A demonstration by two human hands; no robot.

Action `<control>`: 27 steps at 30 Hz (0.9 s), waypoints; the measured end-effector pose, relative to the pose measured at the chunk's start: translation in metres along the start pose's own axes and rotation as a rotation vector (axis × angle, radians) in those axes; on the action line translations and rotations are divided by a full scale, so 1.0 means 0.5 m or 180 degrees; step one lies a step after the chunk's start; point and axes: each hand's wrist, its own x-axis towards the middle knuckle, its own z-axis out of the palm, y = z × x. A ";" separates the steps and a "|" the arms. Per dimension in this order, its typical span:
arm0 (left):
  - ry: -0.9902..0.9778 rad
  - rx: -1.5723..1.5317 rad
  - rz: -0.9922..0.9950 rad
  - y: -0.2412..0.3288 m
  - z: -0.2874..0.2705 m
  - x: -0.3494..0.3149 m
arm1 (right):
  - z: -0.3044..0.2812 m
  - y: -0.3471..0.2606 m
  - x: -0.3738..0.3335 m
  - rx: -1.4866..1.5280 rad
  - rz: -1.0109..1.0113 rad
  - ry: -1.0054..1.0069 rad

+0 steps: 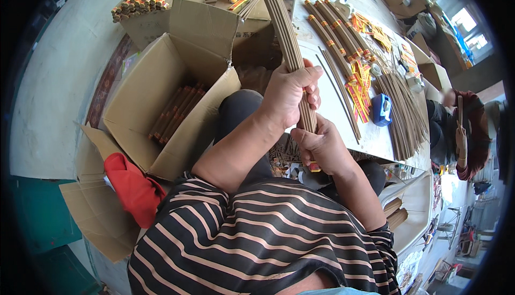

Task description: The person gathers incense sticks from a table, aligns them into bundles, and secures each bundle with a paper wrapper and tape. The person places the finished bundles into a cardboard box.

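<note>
A long bundle of brown incense sticks [282, 22], banded in red and yellow paper near its top, slants upward in front of me. My left hand [288, 92] is wrapped round its middle. Lower down, my right hand [323, 143] grips the same bundle, and a bit of yellow and red band shows below those fingers. Beyond my hands, more banded bundles [328, 36] lie on the white table [322, 88]. A few loose sticks [339, 91] rest there too, beside red and yellow paper strips [360, 92].
To my left stands an open cardboard box [129, 102] with several bundles inside and a red cloth [131, 185] over its flap. A blue tape dispenser [381, 110] sits by a pile of loose sticks [402, 110]. At far right is another person [472, 134].
</note>
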 end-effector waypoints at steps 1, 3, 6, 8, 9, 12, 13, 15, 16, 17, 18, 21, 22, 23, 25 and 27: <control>-0.0007 -0.0080 0.0000 0.009 -0.009 0.000 | 0.004 -0.003 0.003 0.0354 0.0152 -0.0224; -0.0011 -0.0216 -0.0015 0.025 -0.028 0.001 | 0.019 -0.004 0.010 0.0480 0.0226 -0.0410; 0.0033 -0.0133 0.0060 0.045 -0.049 -0.001 | 0.052 -0.001 0.026 -0.0015 0.0086 -0.0098; 0.0162 -0.0033 0.0099 0.060 -0.053 -0.005 | 0.071 0.003 0.038 -0.0562 -0.0032 0.0257; 0.0181 -0.0062 0.0098 0.068 -0.056 -0.008 | 0.078 -0.002 0.040 -0.0467 0.0023 0.0169; 0.0232 -0.0137 0.0091 0.095 -0.074 -0.008 | 0.096 -0.014 0.049 -0.0168 0.0194 -0.0035; 0.0248 -0.0131 0.0068 0.102 -0.079 -0.007 | 0.102 -0.013 0.054 -0.0060 0.0252 -0.0069; 0.0301 -0.0110 0.0016 0.116 -0.091 -0.008 | 0.114 -0.008 0.066 0.0092 0.0354 -0.0136; 0.0353 -0.0144 -0.0037 0.123 -0.103 -0.005 | 0.119 -0.006 0.071 0.0128 0.0391 -0.0160; 0.0396 -0.0155 0.0000 0.131 -0.107 -0.006 | 0.124 -0.005 0.077 0.0155 0.0420 -0.0183; 0.0436 -0.0168 0.0034 0.140 -0.107 -0.007 | 0.131 -0.004 0.081 0.0152 0.0419 -0.0168; -0.0044 -0.0192 0.0189 0.161 -0.135 -0.005 | 0.148 -0.012 0.088 0.0359 0.0483 -0.0241; -0.0291 -0.0339 0.0255 0.168 -0.140 -0.007 | 0.153 -0.022 0.085 0.0573 0.0570 -0.0337; -0.0550 -0.0487 0.0327 0.174 -0.144 -0.009 | 0.158 -0.032 0.085 0.0776 0.0648 -0.0433; -0.0964 -0.0532 0.0317 0.156 -0.155 -0.025 | 0.157 -0.036 0.094 0.1645 0.0865 -0.0998; -0.1368 -0.0597 0.0038 0.140 -0.167 -0.052 | 0.149 -0.018 0.108 0.2622 0.1036 -0.1676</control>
